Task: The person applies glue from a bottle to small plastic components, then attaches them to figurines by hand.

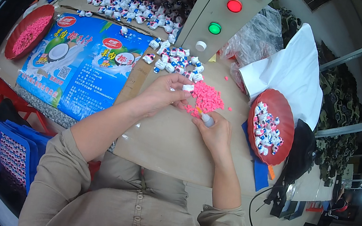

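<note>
Between the thumb and fingers of my left hand [165,92] is a small white figurine [188,87]. My right hand [216,135] grips a small white squeeze bottle [207,119] with an orange-yellow tip, angled up and left toward the left hand. Just beyond both hands lies a loose pile of small bright pink pieces [208,97]. Behind that pile sits a cluster of white figurines [177,60] with blue and pink markings. Whether the bottle's tip touches a pink piece is too small to tell.
A grey metal machine [214,9] with red and green lights stands at the back, many figurines in its opening. On the right, a red dish [289,123] holds figurines; on the left, another red dish [12,52] holds pink pieces. Printed blue cardboard [87,74] lies left of my arm.
</note>
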`<state>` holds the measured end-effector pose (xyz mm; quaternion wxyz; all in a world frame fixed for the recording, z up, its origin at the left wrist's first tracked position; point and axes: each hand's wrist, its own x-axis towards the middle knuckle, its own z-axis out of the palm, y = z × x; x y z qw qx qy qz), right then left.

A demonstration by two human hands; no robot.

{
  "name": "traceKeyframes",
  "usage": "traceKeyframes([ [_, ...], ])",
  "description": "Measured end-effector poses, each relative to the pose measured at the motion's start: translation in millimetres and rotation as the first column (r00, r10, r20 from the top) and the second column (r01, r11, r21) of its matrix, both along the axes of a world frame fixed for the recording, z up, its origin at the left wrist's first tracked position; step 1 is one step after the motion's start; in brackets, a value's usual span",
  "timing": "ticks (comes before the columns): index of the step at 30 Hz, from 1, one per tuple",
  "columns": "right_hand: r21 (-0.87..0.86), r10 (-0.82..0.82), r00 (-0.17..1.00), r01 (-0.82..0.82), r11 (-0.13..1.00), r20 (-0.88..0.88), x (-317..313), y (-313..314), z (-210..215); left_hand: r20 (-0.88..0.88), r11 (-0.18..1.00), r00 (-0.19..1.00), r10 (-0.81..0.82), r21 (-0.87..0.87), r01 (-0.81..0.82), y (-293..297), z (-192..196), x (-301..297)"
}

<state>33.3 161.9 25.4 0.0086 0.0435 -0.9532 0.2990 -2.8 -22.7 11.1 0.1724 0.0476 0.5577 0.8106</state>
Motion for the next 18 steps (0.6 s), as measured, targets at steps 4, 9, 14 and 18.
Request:
traceKeyframes([
  [4,0.016,0.042,0.998,-0.041,0.999,-0.037,-1.5,2.8,-0.9,0.011,1.0,1.0,-0.007,-0.002,0.007,0.9,-1.1,0.6],
  [9,-0.287,0.018,0.999,-0.026,0.957,-0.032,-5.3,7.3,-8.1,0.004,0.998,0.999,-0.053,-0.021,0.053,6.0,-2.8,3.5],
  [14,-0.815,0.034,0.991,0.089,0.572,0.133,-8.0,-0.6,-2.4,-0.087,0.979,0.986,-0.14,-0.159,0.125,11.7,-5.4,8.6],
  [18,-0.867,0.103,0.97,0.144,0.477,0.218,-10.1,-0.3,-7.2,-0.123,0.964,0.973,-0.193,-0.21,0.165,13.3,-4.8,10.7],
])
